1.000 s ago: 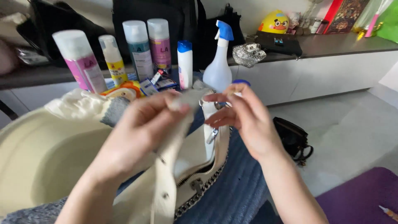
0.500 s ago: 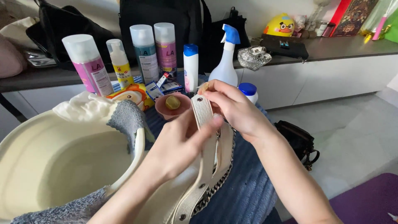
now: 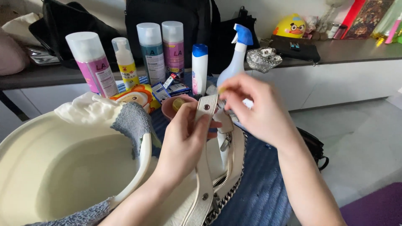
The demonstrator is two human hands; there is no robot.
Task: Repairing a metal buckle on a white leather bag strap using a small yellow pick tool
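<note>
My left hand (image 3: 184, 140) grips the cream leather strap (image 3: 205, 113) of a cream handbag (image 3: 222, 175) that has a metal chain and zipper. My right hand (image 3: 255, 111) hovers just right of the strap's top, fingers pinched on something small and yellowish that I cannot make out. The bag lies on a blue ribbed cloth (image 3: 255, 192), right of a cream plastic basin (image 3: 63, 171).
A grey towel and a white cloth (image 3: 88, 106) hang over the basin rim. Behind stand several spray cans and bottles, a white spray bottle with a blue head (image 3: 236, 54) and a small pink dish (image 3: 178, 104). A black bag (image 3: 312, 144) lies on the floor at right.
The view has dropped and shifted. My left hand has slid up the strap, and my right hand has lifted slightly off the strap's end.
</note>
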